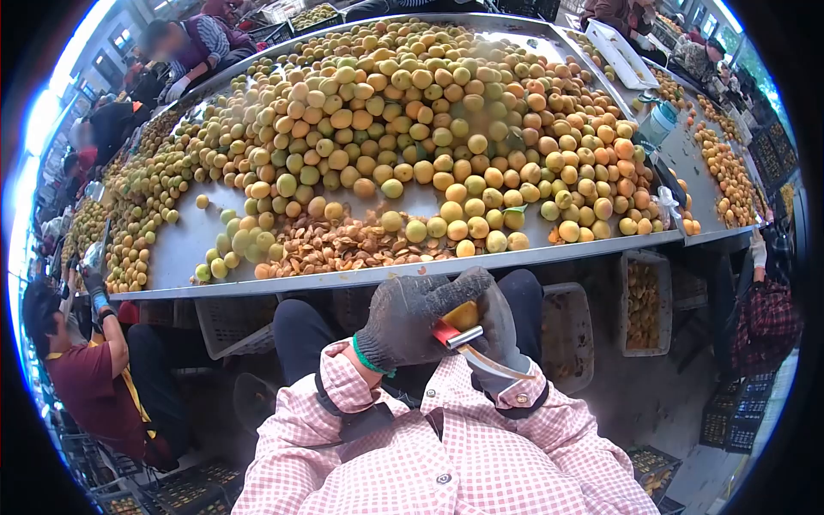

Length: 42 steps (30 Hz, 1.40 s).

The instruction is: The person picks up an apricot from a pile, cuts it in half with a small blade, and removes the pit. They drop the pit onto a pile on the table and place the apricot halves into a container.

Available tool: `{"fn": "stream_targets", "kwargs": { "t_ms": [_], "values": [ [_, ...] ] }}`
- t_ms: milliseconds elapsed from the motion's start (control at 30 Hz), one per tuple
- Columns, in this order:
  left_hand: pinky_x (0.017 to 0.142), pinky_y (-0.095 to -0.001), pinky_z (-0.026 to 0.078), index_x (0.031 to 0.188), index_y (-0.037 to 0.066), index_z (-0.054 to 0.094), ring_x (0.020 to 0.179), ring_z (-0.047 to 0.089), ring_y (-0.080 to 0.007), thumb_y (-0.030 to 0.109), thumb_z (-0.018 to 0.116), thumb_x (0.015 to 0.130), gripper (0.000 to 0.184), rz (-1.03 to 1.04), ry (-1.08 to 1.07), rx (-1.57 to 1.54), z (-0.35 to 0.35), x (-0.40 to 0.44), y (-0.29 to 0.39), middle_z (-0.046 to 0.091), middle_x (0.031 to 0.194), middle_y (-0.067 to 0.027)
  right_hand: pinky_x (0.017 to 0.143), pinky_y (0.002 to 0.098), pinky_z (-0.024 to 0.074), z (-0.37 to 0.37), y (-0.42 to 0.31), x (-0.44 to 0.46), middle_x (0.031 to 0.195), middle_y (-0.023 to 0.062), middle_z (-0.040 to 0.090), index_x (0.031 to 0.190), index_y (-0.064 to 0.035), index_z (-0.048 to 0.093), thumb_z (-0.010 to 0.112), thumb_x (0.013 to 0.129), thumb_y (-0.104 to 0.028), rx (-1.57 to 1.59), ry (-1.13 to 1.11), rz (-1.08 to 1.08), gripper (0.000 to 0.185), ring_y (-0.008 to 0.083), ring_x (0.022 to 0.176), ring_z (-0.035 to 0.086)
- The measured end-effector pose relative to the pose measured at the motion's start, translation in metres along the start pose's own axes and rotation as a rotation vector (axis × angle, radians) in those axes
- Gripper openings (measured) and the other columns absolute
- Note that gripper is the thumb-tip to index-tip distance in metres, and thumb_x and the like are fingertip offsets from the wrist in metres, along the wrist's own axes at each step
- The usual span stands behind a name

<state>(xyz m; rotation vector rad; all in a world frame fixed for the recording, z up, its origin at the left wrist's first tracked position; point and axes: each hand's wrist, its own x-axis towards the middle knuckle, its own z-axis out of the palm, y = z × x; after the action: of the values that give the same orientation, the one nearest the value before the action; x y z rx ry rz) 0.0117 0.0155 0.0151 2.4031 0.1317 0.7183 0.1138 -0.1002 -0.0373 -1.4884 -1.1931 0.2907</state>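
My left hand, in a dark knit glove with a green cuff, is closed around the red handle of a tool. A short silver metal tube and a thin curved strip show at the tool's end. Close against it, my right hand in a grey glove is closed on a yellow-orange apricot, partly hidden by the fingers. Both hands meet above my lap, just before the metal table. On the table's near edge lies a heap of brown-orange split pieces.
Whole apricots cover much of the table. A blue-green bottle and a white tray stand to the right. Below the table are crates and a bin with fruit pieces. A person sits at left; others work around.
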Motion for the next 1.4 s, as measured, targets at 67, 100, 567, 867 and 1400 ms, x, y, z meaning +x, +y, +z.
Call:
{"fn": "stream_targets", "kwargs": {
  "t_ms": [67, 100, 567, 867, 1400],
  "values": [
    [0.068, -0.0381, 0.052, 0.121, 0.015, 0.059, 0.081, 0.065, -0.031, 0.03, 0.075, 0.068, 0.058, 0.004, -0.021, 0.051, 0.006, -0.001, 0.001, 0.066, 0.096, -0.0107, 0.076, 0.0353, 0.0477, 0.005, -0.008, 0.004, 0.1, 0.0131, 0.056, 0.1, -0.0013, 0.055, 0.075, 0.065, -0.016, 0.278, 0.103, 0.128, 0.042, 0.027, 0.089, 0.057],
    [0.068, -0.0381, 0.052, 0.121, 0.015, 0.059, 0.081, 0.065, -0.031, 0.03, 0.075, 0.068, 0.058, 0.008, -0.021, 0.053, 0.012, -0.002, 0.0, 0.066, 0.096, -0.0107, 0.076, 0.0353, 0.0477, 0.005, -0.013, 0.008, 0.1, 0.0131, 0.056, 0.1, -0.0013, 0.055, 0.075, 0.065, -0.016, 0.278, 0.105, 0.125, 0.042, 0.027, 0.089, 0.057],
    [0.077, -0.0289, 0.048, 0.119, 0.003, 0.052, 0.086, 0.059, -0.0127, 0.022, 0.07, 0.084, 0.044, -0.903, 0.272, -1.497, 0.045, -0.029, 0.033, 0.064, 0.101, -0.0057, 0.057, 0.0308, 0.0407, -0.007, -0.005, 0.028, 0.068, 0.0106, 0.056, 0.079, -0.001, 0.048, 0.044, 0.087, -0.007, 0.327, 0.259, -0.11, 0.011, 0.0206, 0.057, 0.05],
    [0.078, -0.0381, 0.052, 0.132, 0.015, 0.046, 0.096, 0.064, -0.031, 0.034, 0.083, 0.065, 0.079, -0.362, -0.073, -0.306, 0.009, -0.009, 0.017, 0.062, 0.111, -0.0137, 0.076, 0.0273, 0.0482, -0.017, 0.008, -0.002, 0.092, 0.0055, 0.061, 0.1, -0.0016, 0.054, 0.066, 0.085, -0.017, 0.19, -0.033, 0.171, 0.025, 0.0142, 0.082, 0.058],
    [0.072, -0.0398, 0.052, 0.136, 0.011, 0.041, 0.086, 0.066, -0.0336, 0.04, 0.083, 0.062, 0.09, -0.509, -0.138, -0.064, 0.011, 0.009, -0.004, 0.066, 0.096, -0.0175, 0.067, 0.0211, 0.0481, 0.002, 0.042, 0.013, 0.088, 0.0017, 0.058, 0.11, -0.0058, 0.056, 0.038, 0.099, -0.045, 0.991, -0.135, 0.566, 0.045, 0.0075, 0.079, 0.057]
  ]
}}
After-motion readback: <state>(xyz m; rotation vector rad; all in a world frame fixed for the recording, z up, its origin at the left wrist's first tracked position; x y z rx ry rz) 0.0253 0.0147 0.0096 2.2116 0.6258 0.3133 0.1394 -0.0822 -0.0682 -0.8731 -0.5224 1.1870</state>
